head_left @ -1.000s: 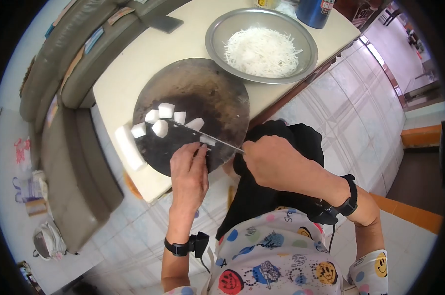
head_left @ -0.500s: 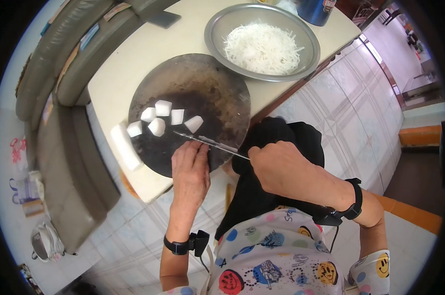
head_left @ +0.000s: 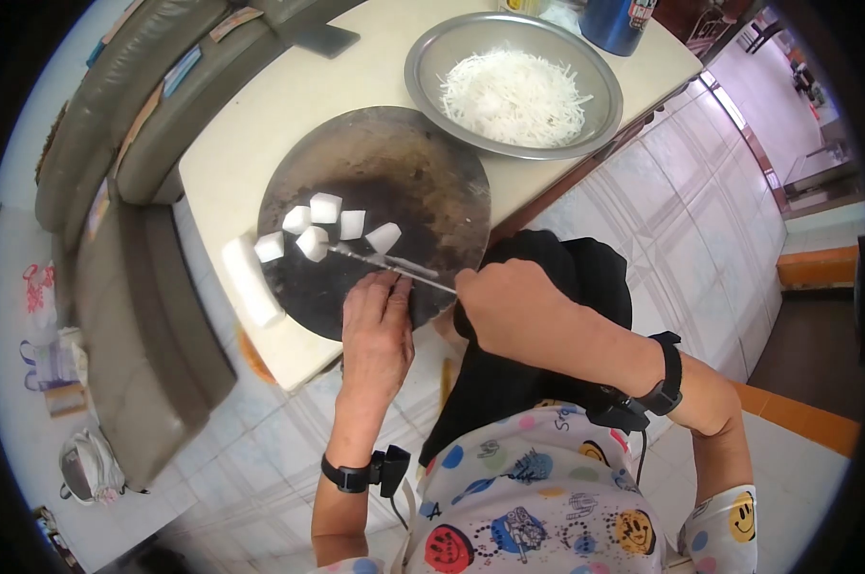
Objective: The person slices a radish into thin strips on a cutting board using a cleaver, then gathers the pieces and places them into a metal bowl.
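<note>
In the head view, the right hand is closed round the handle end of the knife, right of the frame's centre. The handle itself is hidden by the fingers. The blade runs from that fist toward the upper left, its tip beside one of the white chunks. The knife looks thin and stiff, probably light; the handle is the place to hold it, and wet juice could make it slippery.

The left hand, near the middle of the frame, has its fingers bent down over the lower edge of the round board, just below the blade. Whether they pinch anything cannot be told, as the fingertips and blade hide the spot.

The chunks lie above and left of the left hand, apart from its fingers. They look firm, light and moist, likely to slide; their flat sides should give the surest hold. The long piece lies at the board's left edge, likely heavier than a chunk and best taken round its middle. The bowl of white shreds, soft and loose-looking, is at upper centre.
</note>
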Demonstrator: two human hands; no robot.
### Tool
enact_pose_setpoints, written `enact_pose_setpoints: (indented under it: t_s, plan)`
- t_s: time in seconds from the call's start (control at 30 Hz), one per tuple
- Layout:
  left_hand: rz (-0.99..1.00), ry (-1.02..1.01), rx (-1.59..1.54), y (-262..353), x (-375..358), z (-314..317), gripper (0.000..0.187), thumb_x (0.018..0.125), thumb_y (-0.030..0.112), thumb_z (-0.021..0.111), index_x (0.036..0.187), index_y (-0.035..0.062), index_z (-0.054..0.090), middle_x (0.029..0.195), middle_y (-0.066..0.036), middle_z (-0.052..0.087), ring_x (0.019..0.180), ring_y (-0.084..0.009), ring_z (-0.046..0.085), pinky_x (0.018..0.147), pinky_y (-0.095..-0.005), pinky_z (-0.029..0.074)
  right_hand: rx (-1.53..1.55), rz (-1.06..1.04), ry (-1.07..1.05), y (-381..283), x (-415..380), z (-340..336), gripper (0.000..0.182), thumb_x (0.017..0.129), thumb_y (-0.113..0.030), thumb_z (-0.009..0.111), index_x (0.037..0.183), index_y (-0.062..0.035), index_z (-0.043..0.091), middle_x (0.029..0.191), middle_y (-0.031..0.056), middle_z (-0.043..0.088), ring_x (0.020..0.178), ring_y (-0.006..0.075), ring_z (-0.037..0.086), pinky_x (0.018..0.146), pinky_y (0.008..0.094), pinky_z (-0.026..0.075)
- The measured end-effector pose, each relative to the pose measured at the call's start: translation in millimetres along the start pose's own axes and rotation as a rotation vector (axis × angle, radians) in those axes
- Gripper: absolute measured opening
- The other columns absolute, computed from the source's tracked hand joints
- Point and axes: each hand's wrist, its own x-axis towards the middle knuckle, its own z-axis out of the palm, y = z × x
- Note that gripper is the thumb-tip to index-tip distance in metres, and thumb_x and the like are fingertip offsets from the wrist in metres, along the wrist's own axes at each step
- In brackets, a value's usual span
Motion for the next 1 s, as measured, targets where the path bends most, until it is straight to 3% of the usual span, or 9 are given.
enact_pose_setpoints:
  t_s: [0.23, 0.3, 0.43, 0.53, 0.6, 0.67, 0.83, 1.0]
  plan:
    - [-0.002, -0.006, -0.014, -1, -3, 3, 0.033, 0.072, -0.007, 0.061, 0.104, -0.0057, 0.064, 0.109, -0.019, 0.058, 0.106, -0.0376, 0.055, 0.093, -0.0463, 0.045, 0.035, 0.042, -0.107, -1, -10, -12, 0.009, 0.071, -0.001, 0.059, 0.076, 0.0062, 0.062, 0.069, 0.0237, 0.063, 0.066, 0.0387, 0.066, 0.058, 0.0435, 0.052]
    - [-0.004, -0.005, -0.012, -2, -3, 3, 0.032, 0.072, -0.007, 0.061, 0.104, -0.0058, 0.064, 0.108, -0.019, 0.058, 0.106, -0.0378, 0.055, 0.092, -0.0464, 0.045, 0.021, -0.003, -0.101, 1, -12, -10, 0.010, 0.069, 0.001, 0.059, 0.078, 0.0052, 0.057, 0.062, 0.0213, 0.059, 0.060, 0.0384, 0.062, 0.056, 0.0443, 0.048]
    - [-0.002, -0.001, -0.015, -1, -2, 2, 0.031, 0.072, -0.007, 0.061, 0.102, -0.0066, 0.064, 0.107, -0.019, 0.058, 0.105, -0.0381, 0.055, 0.091, -0.0461, 0.045, 0.009, -0.003, -0.117, 0, -11, -10, 0.010, 0.069, 0.000, 0.060, 0.078, 0.0047, 0.057, 0.063, 0.0210, 0.060, 0.061, 0.0377, 0.062, 0.056, 0.0429, 0.048]
    - [-0.008, 0.000, -0.004, -2, -1, 3, 0.027, 0.073, -0.008, 0.061, 0.100, -0.0062, 0.063, 0.106, -0.019, 0.058, 0.102, -0.0380, 0.056, 0.087, -0.0445, 0.046, -0.019, -0.049, -0.067, -4, -8, -4, 0.010, 0.069, -0.001, 0.060, 0.078, 0.0041, 0.057, 0.064, 0.0202, 0.061, 0.061, 0.0366, 0.063, 0.057, 0.0424, 0.049]
    - [-0.007, 0.016, 0.014, -2, 1, 2, 0.025, 0.074, -0.009, 0.061, 0.098, -0.0055, 0.063, 0.105, -0.018, 0.058, 0.099, -0.0378, 0.056, 0.084, -0.0432, 0.046, -0.009, -0.047, -0.081, -5, -1, -2, 0.005, 0.068, 0.000, 0.062, 0.072, 0.0020, 0.064, 0.072, 0.0207, 0.064, 0.068, 0.0355, 0.067, 0.057, 0.0409, 0.053]
    - [-0.041, -0.059, 0.018, -1, 0, -1, 0.023, 0.074, -0.008, 0.061, 0.097, -0.0052, 0.063, 0.104, -0.018, 0.058, 0.098, -0.0376, 0.056, 0.083, -0.0423, 0.047, 0.000, -0.074, -0.029, -5, 6, 8, 0.006, 0.070, -0.002, 0.061, 0.073, 0.0026, 0.062, 0.069, 0.0198, 0.063, 0.066, 0.0359, 0.066, 0.058, 0.0419, 0.052]
    - [-0.096, -0.051, -0.076, 1, -1, -3, 0.025, 0.078, -0.007, 0.058, 0.103, -0.0065, 0.063, 0.109, -0.021, 0.058, 0.103, -0.0379, 0.055, 0.088, -0.0436, 0.046, 0.030, -0.109, 0.096, -7, 11, 9, 0.007, 0.074, -0.004, 0.059, 0.072, 0.0023, 0.060, 0.067, 0.0205, 0.062, 0.066, 0.0377, 0.065, 0.060, 0.0447, 0.051]
    - [-0.172, 0.038, -0.226, 5, 0, -14, 0.022, 0.087, -0.003, 0.057, 0.109, -0.0035, 0.064, 0.108, -0.019, 0.062, 0.105, -0.0331, 0.059, 0.092, -0.0375, 0.047, 0.171, 0.142, -0.090, 8, -2, 1, 0.012, 0.075, -0.004, 0.057, 0.076, 0.0038, 0.067, 0.069, 0.0219, 0.064, 0.069, 0.0404, 0.065, 0.065, 0.0458, 0.053]
